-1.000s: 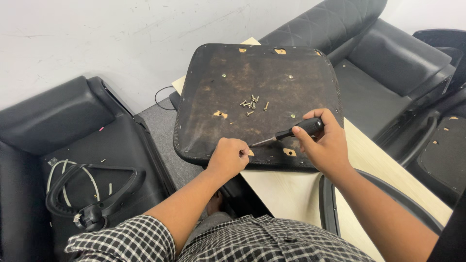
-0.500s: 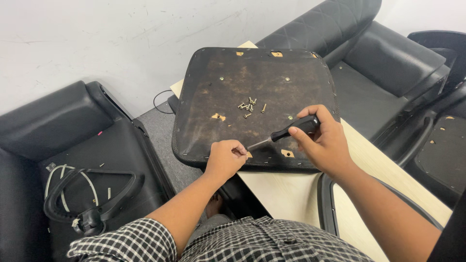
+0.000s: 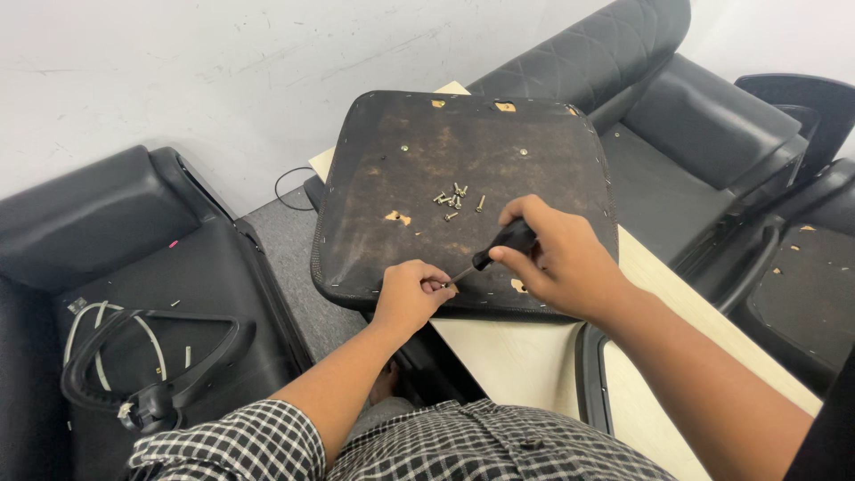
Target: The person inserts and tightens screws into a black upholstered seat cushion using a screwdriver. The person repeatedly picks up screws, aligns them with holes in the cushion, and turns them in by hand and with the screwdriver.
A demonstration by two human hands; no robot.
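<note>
My right hand [image 3: 561,263] fingers wrap the screwdriver [image 3: 497,248]; left hand [image 3: 408,294] fingers pinch its tip on the upturned seat base [image 3: 427,160], which lies on the desk [image 3: 525,356], loose screws [image 3: 454,200] nearby.

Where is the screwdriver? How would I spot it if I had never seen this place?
Find the big dark upturned seat panel lying on the pale table. At its near edge the right hand grips the screwdriver, its thin metal tip slanting down to the left hand. Unlike the loose screws scattered higher up, it has a thick black handle.
</note>
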